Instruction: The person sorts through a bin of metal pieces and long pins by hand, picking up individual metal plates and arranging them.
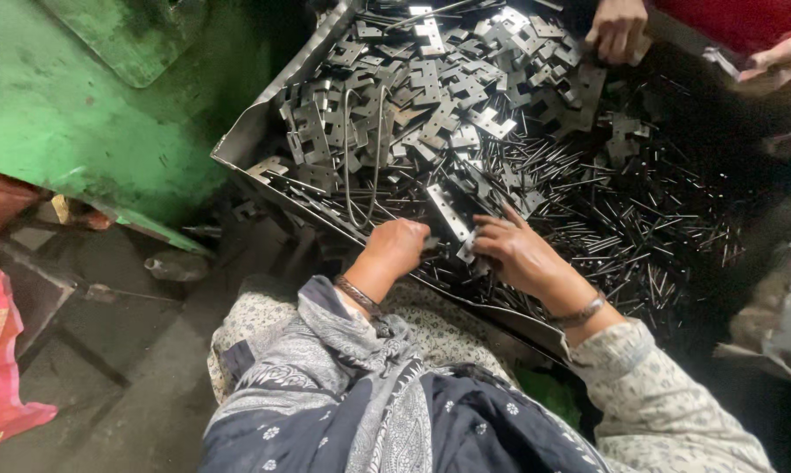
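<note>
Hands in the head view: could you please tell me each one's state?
Left hand: closed in a fist; contents cannot be told.
Right hand: fingers pinching a metal hinge plate.

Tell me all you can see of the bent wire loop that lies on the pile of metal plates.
The wire loop is thin grey metal, bent into a long narrow U. Its closed end points toward the tray's near edge, its two legs run up over the hinge plates. It lies flat on them, and neither hand touches it.
</note>
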